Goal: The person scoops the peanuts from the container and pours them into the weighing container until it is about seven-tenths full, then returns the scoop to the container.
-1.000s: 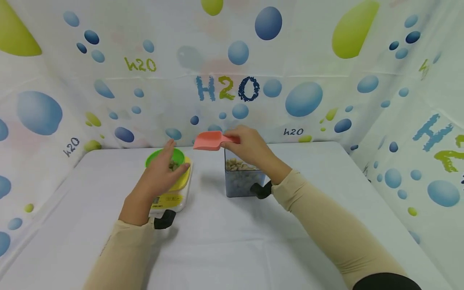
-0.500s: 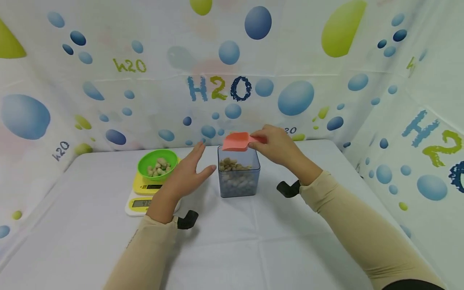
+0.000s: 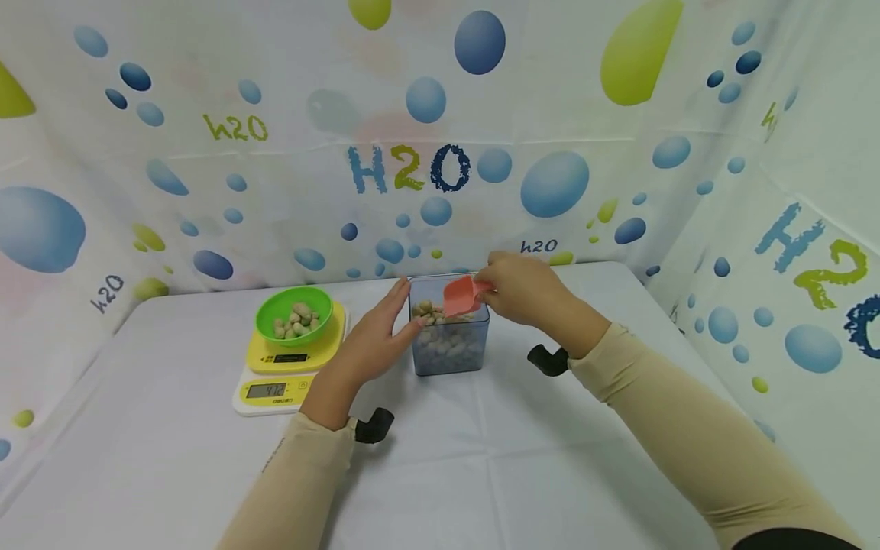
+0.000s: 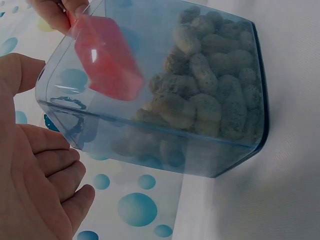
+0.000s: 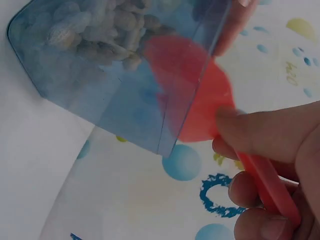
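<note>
My right hand (image 3: 525,294) grips the handle of a coral-red scoop (image 3: 459,296), whose blade tilts down into the mouth of a clear bluish plastic container (image 3: 450,351). Peanuts in their shells (image 4: 200,90) fill the container's lower part, and the right wrist view shows the scoop blade (image 5: 195,95) partly inside the wall. At the container's left side is my left hand (image 3: 371,340), its fingers extended and holding nothing. Thumb and fingers of the left hand (image 4: 40,165) lie close to the rim; whether they touch it I cannot tell.
Left of the container stands a yellow and white kitchen scale (image 3: 296,363) with a lit display. On it sits a green bowl (image 3: 264,302) holding several peanuts (image 3: 297,321). A white cloth (image 3: 440,473) covers the table, and a patterned curtain (image 3: 289,198) hangs behind.
The scoop has moved right from beside the container to above it, then down into its mouth. My left hand has shifted right, from in front of the scale to the container's side.
</note>
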Demonstrator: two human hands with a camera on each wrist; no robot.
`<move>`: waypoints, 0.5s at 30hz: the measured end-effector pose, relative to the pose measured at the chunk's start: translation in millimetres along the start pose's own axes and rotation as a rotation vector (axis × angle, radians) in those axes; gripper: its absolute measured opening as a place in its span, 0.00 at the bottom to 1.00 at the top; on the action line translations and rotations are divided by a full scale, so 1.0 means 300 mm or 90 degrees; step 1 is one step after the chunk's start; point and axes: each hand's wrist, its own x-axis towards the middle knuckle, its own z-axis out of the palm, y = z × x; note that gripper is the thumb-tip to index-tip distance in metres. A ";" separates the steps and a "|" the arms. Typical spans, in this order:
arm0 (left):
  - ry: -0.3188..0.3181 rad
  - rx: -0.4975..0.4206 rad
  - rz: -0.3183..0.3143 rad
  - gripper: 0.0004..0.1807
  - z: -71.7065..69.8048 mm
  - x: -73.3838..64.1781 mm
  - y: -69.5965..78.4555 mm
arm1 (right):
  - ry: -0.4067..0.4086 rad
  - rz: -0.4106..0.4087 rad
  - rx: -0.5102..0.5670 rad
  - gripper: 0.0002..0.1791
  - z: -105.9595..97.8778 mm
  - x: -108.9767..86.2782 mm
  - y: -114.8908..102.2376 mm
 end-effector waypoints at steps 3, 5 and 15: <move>0.004 -0.006 0.003 0.42 0.005 -0.004 -0.005 | 0.055 -0.061 -0.077 0.09 0.023 0.008 -0.014; 0.006 -0.009 0.007 0.42 0.007 -0.006 -0.006 | 0.083 -0.096 -0.130 0.11 0.034 0.013 -0.020; 0.005 -0.017 0.012 0.40 -0.001 -0.007 0.002 | 0.167 -0.186 -0.286 0.18 0.058 0.036 -0.023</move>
